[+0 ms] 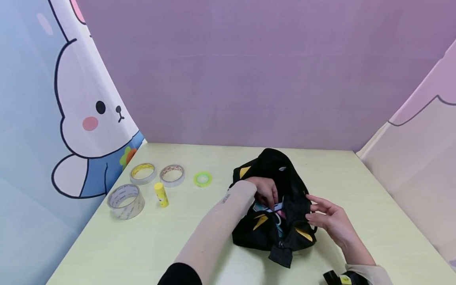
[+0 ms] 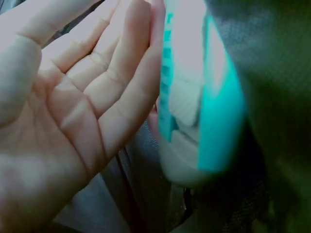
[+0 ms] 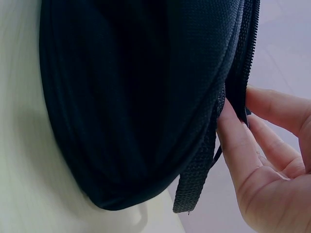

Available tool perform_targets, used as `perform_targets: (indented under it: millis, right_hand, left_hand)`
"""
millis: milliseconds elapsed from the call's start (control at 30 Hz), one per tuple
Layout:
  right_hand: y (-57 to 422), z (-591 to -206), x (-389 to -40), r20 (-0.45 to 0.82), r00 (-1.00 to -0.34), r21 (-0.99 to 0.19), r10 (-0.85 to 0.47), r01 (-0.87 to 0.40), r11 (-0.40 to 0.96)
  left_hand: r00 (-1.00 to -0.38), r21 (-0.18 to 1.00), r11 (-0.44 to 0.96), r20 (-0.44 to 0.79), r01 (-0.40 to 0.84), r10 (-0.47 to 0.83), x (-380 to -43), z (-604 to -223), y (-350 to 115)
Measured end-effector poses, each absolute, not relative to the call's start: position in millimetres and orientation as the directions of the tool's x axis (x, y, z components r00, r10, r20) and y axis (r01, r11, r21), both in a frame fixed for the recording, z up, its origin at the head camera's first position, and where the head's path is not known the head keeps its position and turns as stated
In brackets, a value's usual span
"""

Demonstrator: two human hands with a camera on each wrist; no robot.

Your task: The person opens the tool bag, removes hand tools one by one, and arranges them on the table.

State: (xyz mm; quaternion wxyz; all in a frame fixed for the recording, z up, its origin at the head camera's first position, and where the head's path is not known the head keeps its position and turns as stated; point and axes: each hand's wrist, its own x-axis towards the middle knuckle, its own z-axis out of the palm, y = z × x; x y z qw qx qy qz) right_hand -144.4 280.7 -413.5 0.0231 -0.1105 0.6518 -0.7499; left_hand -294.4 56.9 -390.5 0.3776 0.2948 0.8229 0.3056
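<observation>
- I have the black bag [image 1: 251, 235] resting on the table [image 1: 107, 253], its length running near to far and its mouth gaping upward.
- My left hand [image 1: 264, 190] reaches through that mouth from the near left, with light-blue contents [image 1: 260, 207] just under its fingertips.
- The left wrist view shows a turquoise-and-white item [image 2: 221, 121] right beside the little finger, its long axis roughly alongside that finger.
- I judge this the relation that counts: the item lies off the finger's outer side, not across the palm, and the left hand is clearly the nearer one.
- Those fingertips run out of that view, so I cannot tell whether the left grip is apart or clamped on anything.
- My right hand [image 1: 331, 221] is outside, on the bag's right, its grip pinching the bag by the zip edge [image 3: 252, 53].
</observation>
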Motion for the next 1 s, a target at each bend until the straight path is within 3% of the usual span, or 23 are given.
perform_targets:
  millis: [200, 500, 667, 1000]
  right_hand:
    - [281, -415, -144, 0.149, -0.97, -0.979, -0.19, -0.118, -0.165]
    - [282, -415, -144, 0.158, -0.969, -0.977, -0.193, -0.125, -0.17]
    - [280, -413, -145, 0.147, -0.971, -0.98, -0.19, -0.118, -0.158]
    - [279, -412, -145, 0.162, -0.966, -0.979, -0.2, -0.133, -0.153]
  left_hand:
    - [-0.539, 0.718, 0.653, -0.461, 0.24, 0.705, -287, -384, 50]
    - [-0.507, 0.767, 0.632, -0.504, 0.108, 0.699, -301, -393, 49]
    - [-0.524, 0.778, 0.627, -0.518, 0.039, 0.676, -307, -395, 48]
    - [-0.539, 0.787, 0.616, -0.502, 0.04, 0.676, -308, -380, 42]
